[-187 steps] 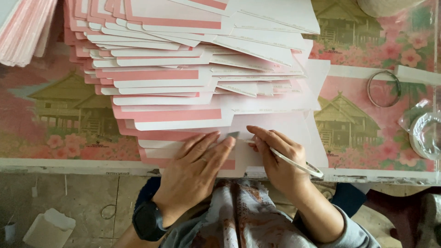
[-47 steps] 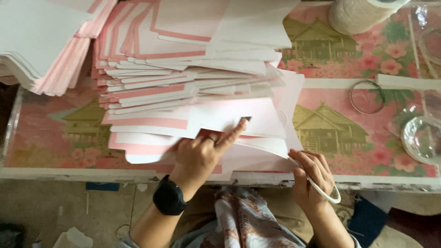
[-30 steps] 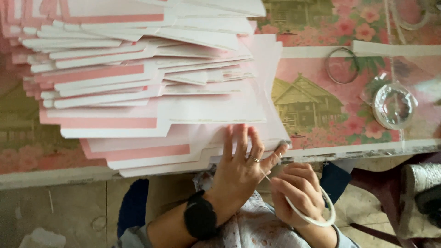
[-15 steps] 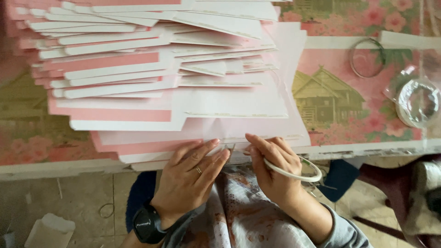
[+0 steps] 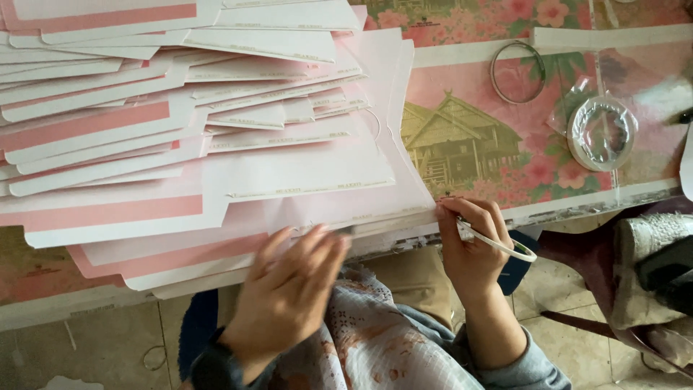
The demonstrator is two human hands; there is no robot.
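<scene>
Lying blurred at lower centre of the frame, left hand [image 5: 289, 296] with fingers loosely together, fingertips touching the near edge of the pink-and-white paper stack [image 5: 216, 144] filling the upper left. Pinching a thin white tape ring [image 5: 502, 245] at centre right, right hand [image 5: 469, 249] touching the table edge [image 5: 548, 206].

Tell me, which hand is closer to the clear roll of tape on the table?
Right. The right hand sits at the table edge below-left of the clear tape roll; the left hand is far off, on the pink-and-white sheets.
</scene>
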